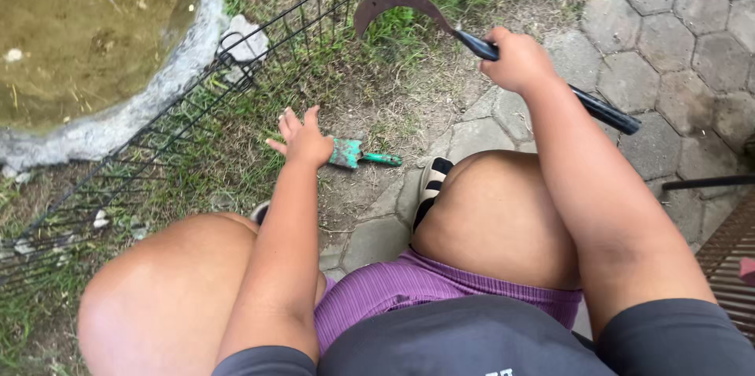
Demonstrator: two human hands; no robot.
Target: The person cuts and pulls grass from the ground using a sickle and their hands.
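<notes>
1. My right hand (517,60) is fisted around the black handle of a rusty curved metal sickle (397,0), blade pointing to 10 o'clock.
2. My left hand (302,138) is open with fingers spread, over grass, holding nothing.
3. A small green metal hand trowel (358,155) lies just beside it at 3 o'clock.
4. Black wire fence (157,120) runs at 10 o'clock, a stone-rimmed pond (118,120) beyond it.

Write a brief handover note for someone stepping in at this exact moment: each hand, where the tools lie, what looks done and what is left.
Right hand: gripping the black handle of a rusty sickle, blade raised over the grass by the wire fence.
Left hand: open, empty, fingers spread just above the ground.
Green hand trowel: lying on the bare dirt right beside the left hand.
Done: the patch around the trowel is mostly bare soil.
Left: grass stands along the fence.
</notes>
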